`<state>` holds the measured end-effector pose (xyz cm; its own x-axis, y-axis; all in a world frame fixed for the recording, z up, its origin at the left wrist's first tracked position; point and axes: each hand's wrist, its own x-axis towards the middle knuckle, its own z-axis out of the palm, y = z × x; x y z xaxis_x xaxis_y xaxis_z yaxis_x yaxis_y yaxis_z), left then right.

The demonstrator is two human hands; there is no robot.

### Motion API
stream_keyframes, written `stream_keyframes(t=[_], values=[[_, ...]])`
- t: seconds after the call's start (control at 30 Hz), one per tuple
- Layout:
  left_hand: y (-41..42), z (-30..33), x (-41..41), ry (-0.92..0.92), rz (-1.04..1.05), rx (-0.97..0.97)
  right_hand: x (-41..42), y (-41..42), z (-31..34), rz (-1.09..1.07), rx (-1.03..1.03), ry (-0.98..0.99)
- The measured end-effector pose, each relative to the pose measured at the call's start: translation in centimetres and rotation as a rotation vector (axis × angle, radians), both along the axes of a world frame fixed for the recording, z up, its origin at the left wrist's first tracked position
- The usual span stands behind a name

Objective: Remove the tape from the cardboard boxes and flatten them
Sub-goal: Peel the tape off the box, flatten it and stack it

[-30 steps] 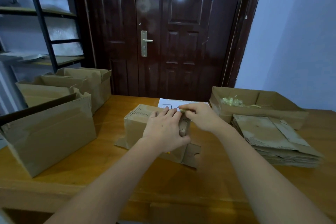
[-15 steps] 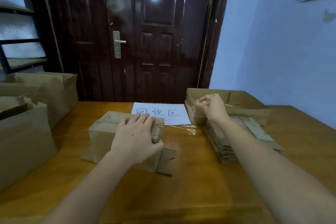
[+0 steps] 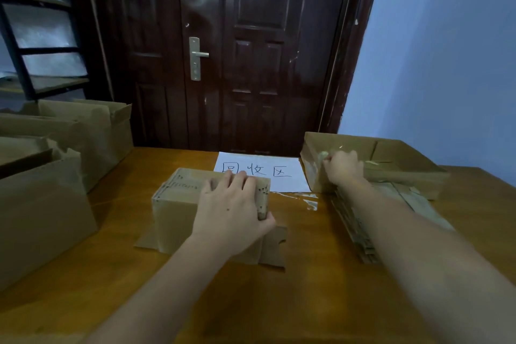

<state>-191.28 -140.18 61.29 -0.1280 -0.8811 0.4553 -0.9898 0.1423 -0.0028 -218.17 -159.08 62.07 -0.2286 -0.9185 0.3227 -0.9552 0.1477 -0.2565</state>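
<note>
the table [image 3: 321, 301] carried everything. on its left stood the open boxes [image 3: 92, 134] not yet flattened, by my judgement, one behind another. at the right rear sat a shallow tray box [image 3: 405, 159], and just in front of it, touching its near wall, lay the flat stack [image 3: 360, 232] under my right forearm. in the middle stood the box [image 3: 173, 212] i was working on, closed side up, its flaps splayed on the table around its base. behind it lay a sheet [image 3: 290, 176] with handwritten characters.

my left hand [image 3: 234, 212] lay over the right end of the box, fingers spread across the top to the far edge and thumb hooked round the near right corner, pinning it down. my right hand [image 3: 342, 166] was at the tray box's left rim, fingers curled round a pale wad [image 3: 324, 155] that i took to be peeled tape, though it was too small to be certain. a clear strip [image 3: 310, 201] lay on the table between the box and the tray box.

i judged this the tape-discard step: the wad was over the tray but not yet let go. the next move called for opening the right fingers so the sticky wad fell inside, then bringing that hand to the box. whether more tape remained on the box i could not tell; my hand hid part of the top.
</note>
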Motion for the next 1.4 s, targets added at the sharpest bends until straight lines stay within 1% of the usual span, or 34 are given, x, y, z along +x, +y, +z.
stream_keyframes(t=[0.07,0.13,0.2,0.27,0.37,0.43,0.6,0.67,0.73,0.8,0.87,0.93,1.0,1.03,1.07,1.13,1.17,1.23,1.3,1.4], values=[[0.1,0.1,0.0,0.016,-0.001,-0.008,-0.3,0.1,0.1,0.035,0.022,0.001],[0.0,0.2,-0.1,0.023,-0.003,-0.008,-0.8,0.1,0.4,0.075,0.032,-0.083],[0.0,0.2,-0.1,0.029,-0.007,-0.019,-1.3,0.2,0.6,0.1,0.039,-0.106],[0.0,0.1,0.0,0.035,-0.014,-0.024,-1.5,0.5,0.8,0.093,0.081,-0.066],[0.0,0.1,0.1,0.034,-0.012,-0.012,-1.6,0.9,1.1,0.041,0.135,0.08],[0.0,0.1,0.1,0.04,-0.011,-0.009,-1.5,1.2,1.4,0.062,0.171,0.122],[0.1,0.1,0.0,0.037,-0.017,0.001,-1.0,2.5,2.4,0.082,0.082,0.081],[0.2,0.2,0.0,0.047,-0.012,0.003,0.1,3.6,3.3,0.172,0.02,0.095],[0.4,0.4,0.0,0.065,-0.004,0.014,2.3,5.5,4.2,0.36,-0.028,0.074],[0.5,0.9,0.1,0.066,-0.004,0.063,5.2,8.3,4.9,0.582,-0.001,0.07],[0.5,1.7,0.4,0.062,-0.031,0.19,7.9,11.3,4.9,0.747,0.07,0.076],[0.5,2.8,1.2,0.098,-0.102,0.352,9.7,14.2,4.6,0.843,0.132,0.032],[0.5,4.2,2.8,0.141,-0.2,0.471,10.6,16.4,4.6,0.914,0.154,-0.025],[0.5,4.9,3.7,0.111,-0.226,0.496,10.9,17.2,4.5,0.927,0.159,-0.039],[0.5,5.4,4.7,0.042,-0.229,0.488,11.3,17.8,4.4,0.92,0.169,-0.043],[0.6,6.0,6.7,-0.101,-0.173,0.432,12.0,18.4,4.2,0.867,0.202,-0.017],[0.8,6.1,7.6,-0.138,-0.135,0.417,12.4,18.5,4.0,0.838,0.216,0.017],[1.3,5.7,9.2,-0.134,-0.079,0.427,13.2,18.5,3.6,0.793,0.232,0.095],[2.0,4.8,10.1,-0.1,-0.076,0.437,13.5,18.5,3.4,0.759,0.22,0.155],[2.9,3.5,10.3,-0.062,-0.12,0.342,13.3,18.9,4.2,0.711,0.196,0.213]])
